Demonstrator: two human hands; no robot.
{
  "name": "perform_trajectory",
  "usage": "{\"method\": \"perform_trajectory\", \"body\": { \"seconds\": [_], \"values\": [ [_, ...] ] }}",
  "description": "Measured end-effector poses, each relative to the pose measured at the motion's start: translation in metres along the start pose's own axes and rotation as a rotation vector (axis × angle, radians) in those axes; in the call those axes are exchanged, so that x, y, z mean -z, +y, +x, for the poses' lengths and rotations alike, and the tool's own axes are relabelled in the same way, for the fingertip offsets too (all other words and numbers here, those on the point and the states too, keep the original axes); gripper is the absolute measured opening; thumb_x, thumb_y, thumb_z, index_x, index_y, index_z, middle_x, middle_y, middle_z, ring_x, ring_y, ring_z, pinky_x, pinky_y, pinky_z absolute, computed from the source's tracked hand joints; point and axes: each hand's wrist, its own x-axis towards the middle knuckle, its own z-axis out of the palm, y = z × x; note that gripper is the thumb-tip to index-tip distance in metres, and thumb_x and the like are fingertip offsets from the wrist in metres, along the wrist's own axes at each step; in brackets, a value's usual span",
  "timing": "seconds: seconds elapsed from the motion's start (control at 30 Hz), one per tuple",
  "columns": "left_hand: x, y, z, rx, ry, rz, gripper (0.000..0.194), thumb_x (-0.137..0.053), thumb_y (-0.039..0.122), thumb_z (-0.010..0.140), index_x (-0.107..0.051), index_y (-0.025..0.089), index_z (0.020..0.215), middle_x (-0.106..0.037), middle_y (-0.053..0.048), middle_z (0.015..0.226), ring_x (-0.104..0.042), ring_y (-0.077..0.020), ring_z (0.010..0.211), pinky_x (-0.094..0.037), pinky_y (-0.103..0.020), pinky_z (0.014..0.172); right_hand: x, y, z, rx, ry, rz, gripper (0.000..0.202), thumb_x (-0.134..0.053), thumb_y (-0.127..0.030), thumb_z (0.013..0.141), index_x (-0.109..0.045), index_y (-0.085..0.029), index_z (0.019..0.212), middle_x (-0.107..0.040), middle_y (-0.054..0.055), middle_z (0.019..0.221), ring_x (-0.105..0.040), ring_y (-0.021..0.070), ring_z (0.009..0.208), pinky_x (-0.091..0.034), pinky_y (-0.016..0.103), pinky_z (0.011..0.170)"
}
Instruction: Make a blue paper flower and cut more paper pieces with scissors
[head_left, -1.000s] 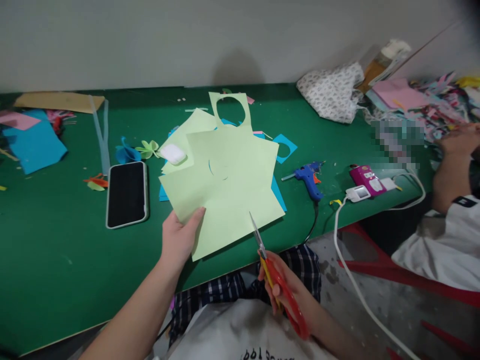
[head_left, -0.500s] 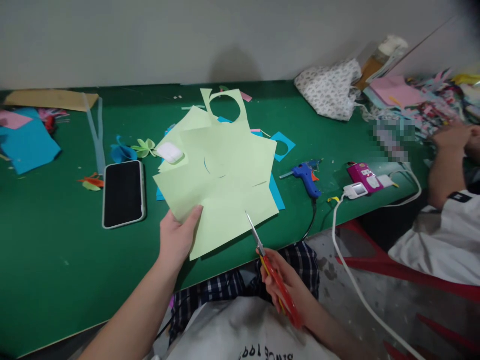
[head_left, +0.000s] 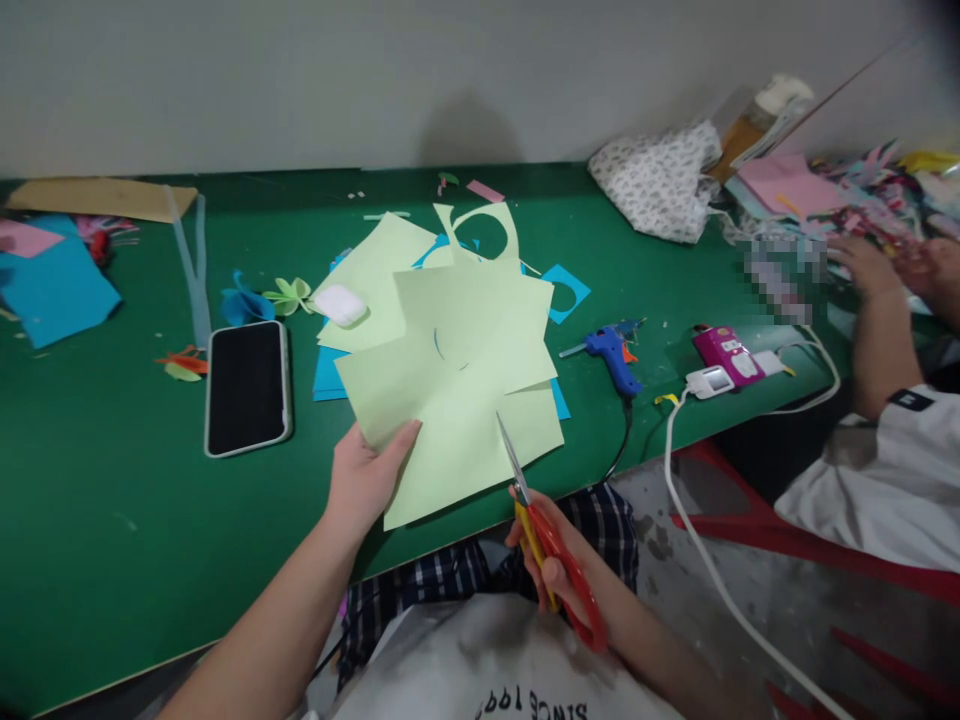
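My left hand [head_left: 373, 475] pinches the near left part of a pale green paper sheet [head_left: 457, 440], thumb on top. The sheet has slits, a curved cut near its middle and a round hole in a strip at its far end. In my right hand [head_left: 551, 560] is a pair of scissors [head_left: 559, 545] with red and yellow handles. Their blades point away from me and lie over the sheet's near right part; whether they cut into it I cannot tell. Under the sheet are more green paper [head_left: 379, 250] and blue paper [head_left: 330, 380]. A white eraser-like block [head_left: 340, 305] rests at its left.
A phone [head_left: 248, 390] lies left, near blue and green paper petals [head_left: 289, 296]. On the right are a blue glue gun [head_left: 615, 355], a pink device [head_left: 727, 355] with a white cable [head_left: 697, 520], and a patterned cloth bag [head_left: 660, 180]. A co-worker's hands [head_left: 874, 265] are at far right.
The green sheet has shifted right and a little toward me with my left hand. The scissor handles have spread wider. At the far right, the co-worker's hand has moved left.
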Motion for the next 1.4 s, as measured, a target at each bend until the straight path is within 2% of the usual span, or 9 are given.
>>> {"method": "perform_trajectory", "body": {
  "seconds": [0.2, 0.33, 0.43, 0.63, 0.77, 1.13, 1.27, 1.4],
  "values": [
    [-0.002, -0.006, 0.002, -0.035, 0.061, 0.004, 0.042, -0.066, 0.043, 0.07, -0.064, 0.018, 0.103, -0.068, -0.006, 0.106, -0.064, -0.0268, 0.096, -0.056, -0.034, 0.077, -0.003, 0.01, 0.007, -0.002, 0.081, 0.056, 0.057, -0.054, -0.062, 0.075, -0.039, -0.031, 0.12, -0.045, -0.002, 0.082, -0.039, 0.0021, 0.044, -0.036, 0.014, 0.032],
    [-0.003, -0.007, 0.003, -0.044, 0.071, -0.005, 0.04, -0.067, 0.042, 0.069, -0.065, 0.019, 0.101, -0.069, -0.005, 0.104, -0.065, -0.026, 0.093, -0.056, -0.033, 0.075, -0.003, 0.013, 0.008, -0.07, 0.113, 0.09, 0.056, -0.061, -0.055, 0.073, -0.04, -0.03, 0.119, -0.045, -0.004, 0.077, -0.038, 0.001, 0.041, -0.033, 0.011, 0.029],
    [-0.003, -0.007, 0.003, -0.049, 0.069, -0.002, 0.039, -0.067, 0.043, 0.069, -0.066, 0.019, 0.101, -0.069, -0.006, 0.103, -0.065, -0.026, 0.093, -0.056, -0.033, 0.074, -0.002, 0.011, 0.009, -0.102, 0.115, 0.095, 0.059, -0.062, -0.056, 0.071, -0.039, -0.03, 0.119, -0.045, -0.005, 0.075, -0.036, 0.0002, 0.039, -0.032, 0.011, 0.028],
    [-0.002, -0.007, 0.001, -0.067, 0.056, 0.037, 0.041, -0.066, 0.042, 0.069, -0.065, 0.017, 0.102, -0.069, -0.007, 0.104, -0.065, -0.0265, 0.094, -0.055, -0.034, 0.076, -0.004, 0.003, 0.006, 0.029, 0.078, -0.011, 0.063, -0.052, -0.067, 0.072, -0.039, -0.03, 0.121, -0.047, 0.0, 0.086, -0.039, 0.0024, 0.047, -0.035, 0.014, 0.034],
    [-0.003, -0.007, 0.0, -0.071, 0.04, 0.038, 0.041, -0.066, 0.043, 0.069, -0.065, 0.016, 0.101, -0.069, -0.008, 0.104, -0.065, -0.0268, 0.093, -0.056, -0.035, 0.075, -0.005, 0.005, 0.006, 0.037, 0.063, -0.002, 0.062, -0.049, -0.068, 0.074, -0.037, -0.032, 0.123, -0.046, 0.0, 0.086, -0.038, 0.0022, 0.047, -0.035, 0.013, 0.033],
    [-0.001, -0.006, 0.0, -0.077, 0.019, 0.052, 0.039, -0.066, 0.042, 0.069, -0.066, 0.016, 0.099, -0.069, -0.008, 0.102, -0.065, -0.0267, 0.092, -0.056, -0.035, 0.075, -0.008, 0.011, 0.012, 0.011, 0.146, 0.033, 0.052, -0.053, -0.059, 0.078, -0.039, -0.031, 0.119, -0.045, -0.005, 0.076, -0.037, -0.0006, 0.037, -0.035, 0.011, 0.028],
    [-0.001, -0.005, 0.001, -0.071, 0.023, 0.063, 0.04, -0.066, 0.042, 0.069, -0.066, 0.016, 0.1, -0.069, -0.008, 0.103, -0.065, -0.0272, 0.093, -0.056, -0.035, 0.075, -0.009, 0.011, 0.012, -0.047, 0.175, 0.088, 0.046, -0.057, -0.053, 0.078, -0.042, -0.032, 0.116, -0.047, -0.006, 0.073, -0.036, -0.0011, 0.035, -0.034, 0.01, 0.029],
    [-0.002, -0.004, 0.001, -0.075, 0.027, 0.075, 0.041, -0.066, 0.042, 0.069, -0.066, 0.016, 0.1, -0.069, -0.009, 0.104, -0.065, -0.0278, 0.094, -0.056, -0.036, 0.076, -0.009, 0.009, 0.012, -0.046, 0.181, 0.088, 0.047, -0.058, -0.054, 0.077, -0.042, -0.032, 0.115, -0.047, -0.006, 0.075, -0.037, -0.0015, 0.036, -0.035, 0.01, 0.03]
  ]
}}
